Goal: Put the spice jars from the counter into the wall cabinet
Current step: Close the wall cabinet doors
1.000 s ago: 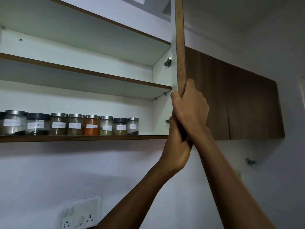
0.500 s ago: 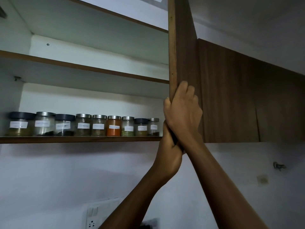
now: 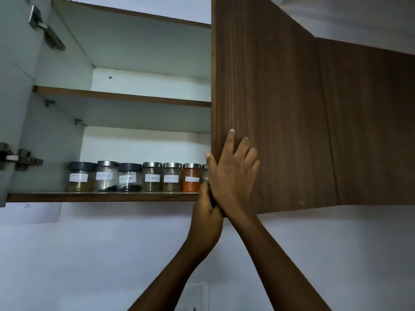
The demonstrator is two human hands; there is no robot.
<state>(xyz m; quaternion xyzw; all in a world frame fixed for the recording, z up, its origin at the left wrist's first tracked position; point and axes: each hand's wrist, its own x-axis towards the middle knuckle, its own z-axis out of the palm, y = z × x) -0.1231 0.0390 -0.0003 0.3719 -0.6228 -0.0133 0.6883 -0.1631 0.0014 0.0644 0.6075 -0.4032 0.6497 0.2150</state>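
On cabinet door (image 3: 276,104), right fingers (image 3: 243,146) spread.

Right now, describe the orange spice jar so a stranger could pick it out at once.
Find the open wall cabinet and its lowest shelf, where a row of labelled jars stands. The orange jar is sixth from the left, near the right hand; it alone holds orange-red powder.
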